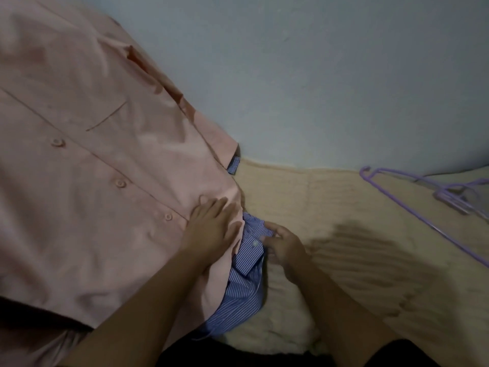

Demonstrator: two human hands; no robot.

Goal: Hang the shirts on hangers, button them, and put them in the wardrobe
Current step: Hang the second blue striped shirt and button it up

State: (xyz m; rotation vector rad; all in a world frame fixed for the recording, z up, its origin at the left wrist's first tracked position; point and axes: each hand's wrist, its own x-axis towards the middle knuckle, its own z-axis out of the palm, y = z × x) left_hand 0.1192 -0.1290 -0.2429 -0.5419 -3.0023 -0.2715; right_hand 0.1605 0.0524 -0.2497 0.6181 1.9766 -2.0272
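Note:
A pink shirt with a buttoned front and a chest pocket fills the left of the view, spread over the bed. My left hand lies flat on its lower right edge, fingers apart. Under that edge a blue striped shirt sticks out, bunched up. My right hand pinches the striped shirt's front edge beside a small white button. A corner of striped cloth also shows at the pink shirt's far edge.
A cream textured blanket covers the bed to the right. Purple plastic hangers lie at the far right against the pale wall. Dark cloth is at the bottom edge.

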